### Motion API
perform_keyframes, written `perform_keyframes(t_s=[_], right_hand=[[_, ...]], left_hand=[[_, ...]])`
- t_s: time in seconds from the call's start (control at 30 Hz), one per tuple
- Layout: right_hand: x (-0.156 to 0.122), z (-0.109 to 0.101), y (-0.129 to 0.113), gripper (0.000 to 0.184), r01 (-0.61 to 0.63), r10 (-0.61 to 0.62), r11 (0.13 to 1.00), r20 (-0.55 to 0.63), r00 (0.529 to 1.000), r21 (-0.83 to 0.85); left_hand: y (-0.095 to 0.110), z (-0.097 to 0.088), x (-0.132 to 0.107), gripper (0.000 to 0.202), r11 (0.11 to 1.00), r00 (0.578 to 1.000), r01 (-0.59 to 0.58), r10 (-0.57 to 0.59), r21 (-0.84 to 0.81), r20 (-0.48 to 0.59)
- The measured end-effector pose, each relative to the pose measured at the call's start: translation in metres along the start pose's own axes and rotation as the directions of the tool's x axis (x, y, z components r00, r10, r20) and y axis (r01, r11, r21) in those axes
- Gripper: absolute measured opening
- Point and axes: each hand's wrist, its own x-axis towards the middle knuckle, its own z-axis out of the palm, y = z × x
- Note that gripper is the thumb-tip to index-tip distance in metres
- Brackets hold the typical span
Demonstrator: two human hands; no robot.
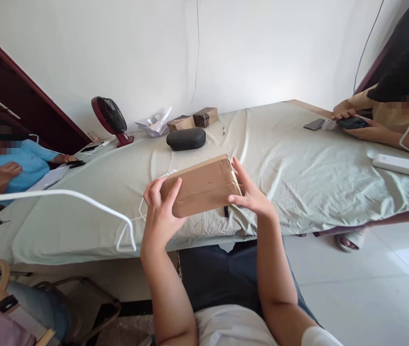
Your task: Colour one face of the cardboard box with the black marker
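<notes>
Far left: a person in a blue shirt [33, 156], seated at the table, one hand by a dark object [75, 163]. White cable [70, 193] arcs across in front. Then a red and black fan [112, 120] on the cloth [298, 163], and beside it a white plastic bag [155, 126].

Left hand [161, 211]: clamped on the left end of the box [202, 185], thumb over the near face, other fingers about the end. Behind it, a black case [186, 139], rounded, lying shut; farther back, two small boxes [193, 120] side by side, the right one darker and patterned.

The box, at centre, is up above the near part of the table, between the two hands. Plain brown card, oblong, fairly shallow. Broad face tilted toward the wearer; right end higher than left. A faint crease crosses the right part of the face; one small dark mark near the middle. Right end looks scuffed, with a pale patch along its edge. Small black item [226, 211] on the cloth just below.

Right hand [253, 194]: fingers spread at the right end, thumb at the near corner; cannot tell whether it grips.

Far right: another person [402, 115] holds a dark device [352, 123], a phone [314, 124] near. Nearer, a white bar [399, 164].
</notes>
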Motion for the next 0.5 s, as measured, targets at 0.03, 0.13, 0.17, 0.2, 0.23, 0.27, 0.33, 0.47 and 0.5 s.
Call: perform_keyframes(t_s=[0.03,0.13,0.17,0.2,0.23,0.27,0.33,0.47,0.5], right_hand=[[0.001,0.003,-0.001,0.125,-0.014,0.014,1.000,-0.002,1.000,0.027],[0.004,0.007,0.001,0.111,-0.065,0.068,0.989,-0.016,0.998,0.136],[0.004,0.008,0.002,0.107,-0.087,0.091,0.984,-0.015,0.996,0.159],[0.005,0.008,0.003,0.103,-0.104,0.108,0.980,-0.016,0.994,0.170],[0.005,0.008,0.005,0.101,-0.112,0.117,0.979,-0.019,0.993,0.173],[0.005,0.007,0.006,0.100,-0.107,0.113,0.980,-0.029,0.993,0.170],[0.006,0.006,0.008,0.104,-0.062,0.073,0.987,-0.071,0.995,0.148],[0.006,0.005,0.012,0.111,0.108,-0.087,0.989,-0.199,0.976,0.100],[0.006,0.005,0.012,0.111,0.139,-0.115,0.985,-0.210,0.971,0.102]], left_hand=[[0.002,-0.002,0.001,0.098,1.000,1.000,-0.014,0.014,0.011,-0.002],[0.010,-0.012,0.002,0.092,0.999,0.999,-0.044,0.045,0.025,-0.010],[0.012,-0.015,0.001,0.091,0.998,0.999,-0.051,0.051,0.024,-0.010],[0.013,-0.018,0.000,0.091,0.999,0.999,-0.052,0.052,0.018,-0.005],[0.014,-0.020,-0.001,0.091,0.999,0.999,-0.046,0.046,0.002,0.000],[0.013,-0.021,-0.003,0.092,0.999,0.999,-0.036,0.036,-0.037,0.002],[0.008,-0.018,-0.006,0.098,0.978,1.000,0.003,-0.008,-0.209,-0.021],[-0.011,0.000,-0.011,0.099,0.639,0.873,0.285,-0.481,-0.715,-0.082],[-0.015,0.005,-0.011,0.093,0.489,0.795,0.353,-0.606,-0.798,-0.019]])
